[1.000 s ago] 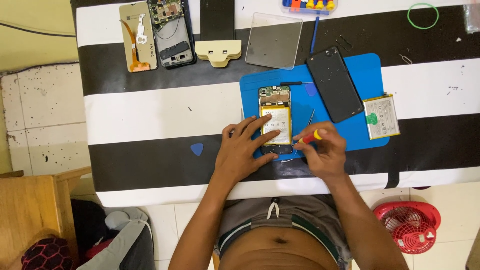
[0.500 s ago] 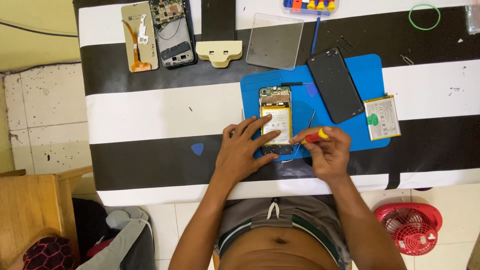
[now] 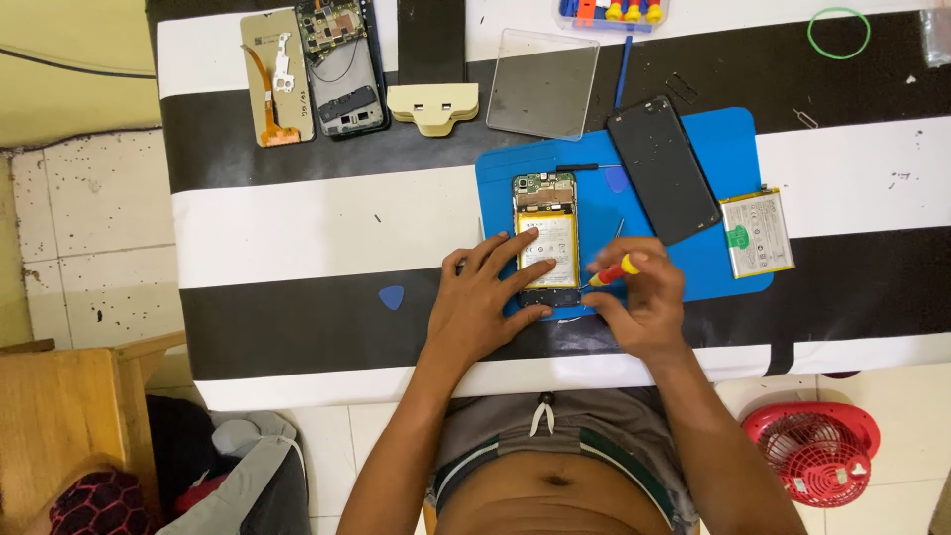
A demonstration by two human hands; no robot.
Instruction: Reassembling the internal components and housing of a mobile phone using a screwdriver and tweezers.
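Phone (image 3: 546, 241), back removed and battery showing, lies lengthwise on the blue mat (image 3: 723, 267) on the striped surface (image 3: 297, 238); left hand (image 3: 487, 302) rests on it with fingers spread, pinning its lower end, and right hand (image 3: 642, 297) pinches a red-and-yellow screwdriver (image 3: 612, 272) whose tip points at the phone's lower right corner. Also on the mat: black back cover (image 3: 662, 168) beside the phone and loose battery (image 3: 756, 232) at the right edge. Elsewhere on the surface: blue pick (image 3: 392, 296), clear plastic lid (image 3: 543, 83), second opened phone (image 3: 342, 64), green ring (image 3: 838, 32).
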